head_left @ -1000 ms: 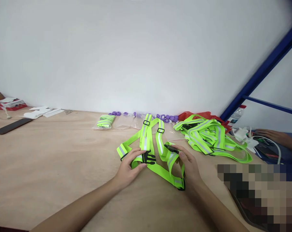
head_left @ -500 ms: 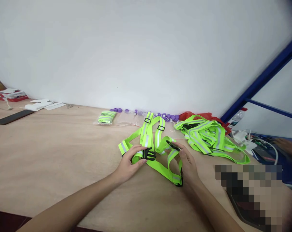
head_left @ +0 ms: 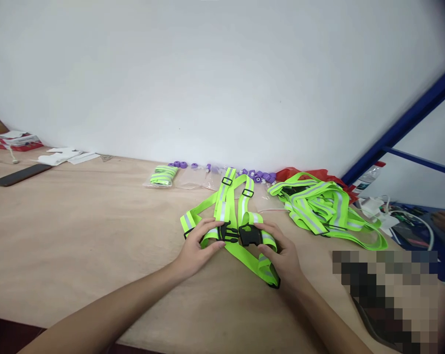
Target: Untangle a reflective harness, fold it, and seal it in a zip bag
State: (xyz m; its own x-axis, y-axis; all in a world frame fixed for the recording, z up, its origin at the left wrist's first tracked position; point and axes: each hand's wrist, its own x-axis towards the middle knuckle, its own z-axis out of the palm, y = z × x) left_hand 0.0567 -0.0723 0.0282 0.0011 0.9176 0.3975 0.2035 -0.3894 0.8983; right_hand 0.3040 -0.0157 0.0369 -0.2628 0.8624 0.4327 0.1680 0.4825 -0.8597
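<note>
A neon-green reflective harness (head_left: 225, 209) with silver stripes lies on the wooden table, its straps looped and fitted with black sliders. My left hand (head_left: 198, 246) pinches the pronged half of its black side-release buckle (head_left: 228, 232). The socket half of the buckle (head_left: 250, 235) is held between the thumb and fingers of my right hand (head_left: 283, 250). Both halves face each other, close together but apart. A strap end loops down below my right hand to a black slider (head_left: 274, 284).
A heap of similar harnesses (head_left: 329, 206) lies at right by a red bag (head_left: 292, 173). Along the wall are purple rolls (head_left: 259, 178), clear bags (head_left: 192, 178) and a packed harness (head_left: 161, 175). A dark flat strip (head_left: 21, 175) and white papers (head_left: 67, 156) lie at left.
My right hand has turned the socket half of the buckle flat and brought it leftward, level with the prongs. My left hand has stayed nearly still.
</note>
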